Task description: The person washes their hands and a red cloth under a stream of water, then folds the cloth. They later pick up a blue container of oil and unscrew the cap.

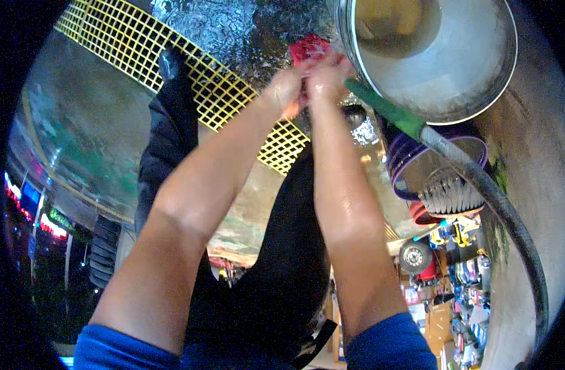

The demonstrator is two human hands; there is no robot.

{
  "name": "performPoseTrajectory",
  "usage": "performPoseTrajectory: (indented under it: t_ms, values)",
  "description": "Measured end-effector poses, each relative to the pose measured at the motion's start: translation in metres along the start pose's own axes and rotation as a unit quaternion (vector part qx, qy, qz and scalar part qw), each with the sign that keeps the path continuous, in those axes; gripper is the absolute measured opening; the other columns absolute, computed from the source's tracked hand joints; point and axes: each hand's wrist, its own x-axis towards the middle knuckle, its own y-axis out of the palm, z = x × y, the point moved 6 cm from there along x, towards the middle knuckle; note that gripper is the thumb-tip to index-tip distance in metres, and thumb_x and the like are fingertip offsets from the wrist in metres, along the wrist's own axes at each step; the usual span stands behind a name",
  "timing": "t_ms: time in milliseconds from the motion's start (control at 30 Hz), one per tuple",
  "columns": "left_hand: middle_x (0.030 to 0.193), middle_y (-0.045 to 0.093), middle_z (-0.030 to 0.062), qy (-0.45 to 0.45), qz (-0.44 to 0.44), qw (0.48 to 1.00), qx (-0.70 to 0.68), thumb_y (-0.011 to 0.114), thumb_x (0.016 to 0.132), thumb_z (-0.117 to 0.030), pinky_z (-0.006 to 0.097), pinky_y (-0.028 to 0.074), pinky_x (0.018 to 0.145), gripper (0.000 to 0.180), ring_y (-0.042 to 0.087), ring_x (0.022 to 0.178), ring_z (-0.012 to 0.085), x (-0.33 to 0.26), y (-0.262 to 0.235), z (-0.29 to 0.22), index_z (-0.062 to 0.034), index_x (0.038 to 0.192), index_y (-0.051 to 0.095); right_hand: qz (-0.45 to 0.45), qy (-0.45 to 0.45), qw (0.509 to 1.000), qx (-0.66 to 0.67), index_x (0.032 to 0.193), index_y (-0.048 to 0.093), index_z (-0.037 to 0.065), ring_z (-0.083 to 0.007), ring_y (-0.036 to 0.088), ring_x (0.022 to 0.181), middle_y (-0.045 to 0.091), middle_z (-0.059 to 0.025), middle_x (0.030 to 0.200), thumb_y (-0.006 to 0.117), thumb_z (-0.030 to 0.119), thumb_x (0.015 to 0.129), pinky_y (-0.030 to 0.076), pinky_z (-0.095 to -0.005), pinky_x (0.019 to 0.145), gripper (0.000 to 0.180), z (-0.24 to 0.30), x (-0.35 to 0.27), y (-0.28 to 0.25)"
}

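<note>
My two wet hands are close together at the upper middle, blurred by motion. Between and beyond them is a bunched red cloth (pixel 309 49), with water splashing around it. My left hand (pixel 285 90) is closed on the cloth from the left. My right hand (pixel 327 80) is closed on it from the right, and its fingers are partly hidden. The green end (pixel 387 110) of a thick grey hose (pixel 464 157) reaches up beside my right hand; whether they touch I cannot tell. Just right of my hands stands a large whitish bucket (pixel 430 92) with murky liquid in it.
Yellow floor grating (pixel 218 83) runs diagonally under my hands, beside wet, rippling floor (pixel 214 31). A purple-rimmed bucket (pixel 412 172) stands below the large one, with a grey-bristled brush (pixel 450 194) at its rim. A wheel (pixel 415 256) and cluttered shelves (pixel 470 296) show at lower right.
</note>
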Motion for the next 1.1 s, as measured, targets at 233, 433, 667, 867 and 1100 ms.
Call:
performPoseTrajectory:
  t_ms: [233,433,667,867,1100]
  values:
    - [0.098,0.067,0.0137,-0.029,0.031,0.999,0.016,0.05,0.095,-0.047,0.04,0.057,0.064,0.053,0.065,0.073,0.023,0.033,-0.042,-0.032,-0.0043,0.128,0.05,0.097,-0.16,0.982,0.038,0.11,0.056,-0.001,-0.0223,0.061,0.091,0.065,-0.0104,0.096,0.052,0.02,0.096,0.047,-0.0353,0.085,0.025,-0.004,-0.102,0.002]
    - [0.1,0.064,0.0116,0.065,0.039,0.955,0.287,0.074,0.076,-0.005,0.031,0.053,0.07,0.08,0.063,0.073,0.0198,0.019,-0.001,-0.043,0.0023,0.142,0.031,0.086,-0.128,0.984,-0.093,0.109,0.057,-0.001,-0.0231,0.055,0.095,0.061,-0.0108,0.1,0.052,0.022,0.094,0.041,-0.0356,0.09,0.028,-0.056,-0.098,-0.054]
    - [0.112,0.059,0.0321,0.146,0.011,0.783,0.604,0.062,0.071,-0.003,0.044,0.047,0.091,0.09,0.058,0.105,0.0427,-0.021,0.033,-0.035,-0.0026,0.148,0.016,0.295,0.083,0.921,0.24,0.137,0.043,0.007,-0.0231,0.05,0.12,0.051,-0.0107,0.133,0.048,0.015,0.094,0.037,-0.0382,0.106,0.044,-0.095,0.073,-0.028]
    - [0.101,0.061,0.0279,0.334,-0.062,0.688,0.641,0.063,0.076,-0.002,0.045,0.051,0.082,0.063,0.062,0.094,0.0419,-0.043,0.045,-0.054,-0.0059,0.134,0.036,0.13,-0.241,0.96,-0.054,0.123,0.056,0.003,-0.0333,0.053,0.115,0.057,-0.0187,0.124,0.049,0.013,0.091,0.039,-0.043,0.102,0.034,-0.061,0.06,-0.022]
    - [0.118,0.049,0.0233,0.298,-0.118,0.587,0.744,0.07,0.073,-0.01,0.046,0.049,0.087,0.042,0.055,0.104,0.0413,-0.04,0.028,-0.06,-0.0006,0.111,0.057,0.067,-0.202,0.924,-0.317,0.116,0.055,-0.002,-0.023,0.058,0.101,0.062,-0.0153,0.11,0.056,0.01,0.086,0.045,-0.0363,0.093,0.033,-0.04,0.024,-0.033]
